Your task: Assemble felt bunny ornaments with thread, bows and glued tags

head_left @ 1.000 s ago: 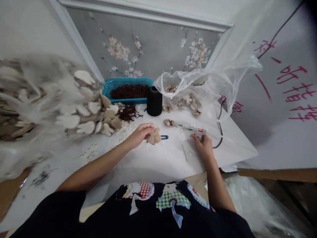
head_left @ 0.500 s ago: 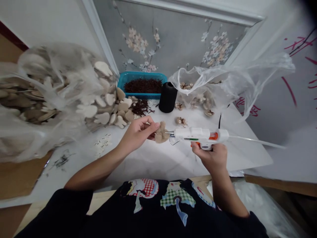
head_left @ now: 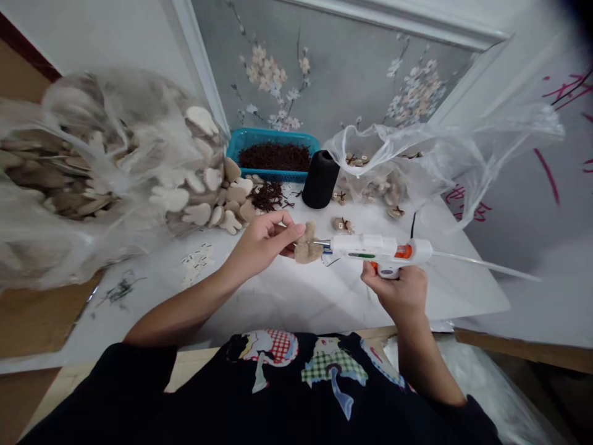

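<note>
My left hand (head_left: pixel 269 242) pinches a fuzzy tan felt piece (head_left: pixel 307 245) above the white table, fingertips at its left edge. My right hand (head_left: pixel 402 289) is wrapped round the handle of a white glue gun (head_left: pixel 370 247) with orange parts. The gun points left, and its metal nozzle meets the right side of the felt piece. A clear glue stick (head_left: pixel 484 264) sticks out of its back end. Just behind the gun lies a tan piece with a dark bow and a small white tag (head_left: pixel 343 224).
A big clear bag of felt shapes (head_left: pixel 92 154) fills the left. A blue basket of dark bows (head_left: pixel 234 145) and a black cone (head_left: pixel 320 179) stand at the back, beside another plastic bag (head_left: pixel 430 145). Small white tags (head_left: pixel 197 262) lie near my left forearm.
The view has shifted slightly, so the scene sits a little further right. My hands keep hold of the felt piece and the glue gun, with the nozzle still at the piece.
</note>
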`<action>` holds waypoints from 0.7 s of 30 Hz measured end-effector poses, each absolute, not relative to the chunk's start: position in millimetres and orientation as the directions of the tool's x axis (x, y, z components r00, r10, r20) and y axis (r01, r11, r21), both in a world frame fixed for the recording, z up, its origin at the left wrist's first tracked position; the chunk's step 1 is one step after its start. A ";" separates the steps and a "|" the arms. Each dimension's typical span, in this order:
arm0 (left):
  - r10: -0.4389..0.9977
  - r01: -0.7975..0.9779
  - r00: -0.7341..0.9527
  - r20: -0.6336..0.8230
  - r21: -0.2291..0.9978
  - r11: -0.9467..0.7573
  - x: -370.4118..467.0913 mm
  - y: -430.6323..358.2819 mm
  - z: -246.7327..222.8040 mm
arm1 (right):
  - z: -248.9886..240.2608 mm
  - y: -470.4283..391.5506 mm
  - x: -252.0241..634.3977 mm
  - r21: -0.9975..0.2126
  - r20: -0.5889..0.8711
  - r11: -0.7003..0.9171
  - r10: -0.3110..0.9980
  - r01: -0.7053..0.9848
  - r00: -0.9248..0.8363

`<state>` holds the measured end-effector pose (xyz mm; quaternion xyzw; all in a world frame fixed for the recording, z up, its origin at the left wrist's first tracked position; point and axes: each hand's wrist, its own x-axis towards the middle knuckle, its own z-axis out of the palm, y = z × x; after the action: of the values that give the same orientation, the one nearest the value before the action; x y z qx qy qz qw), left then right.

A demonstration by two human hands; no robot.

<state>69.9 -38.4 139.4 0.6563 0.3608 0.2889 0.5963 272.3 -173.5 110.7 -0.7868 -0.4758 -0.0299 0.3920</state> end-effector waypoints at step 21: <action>0.844 0.109 0.536 0.002 0.991 -0.072 65.6 -40.6 143.8 | 103.4 -179.8 279.5 -0.547 0.447 -0.329 0.662 0.770 0.601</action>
<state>65.6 -40.6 143.8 0.6594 0.3615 0.3183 0.5772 279.5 -179.8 103.4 -0.8121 -0.4408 -0.0716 0.3757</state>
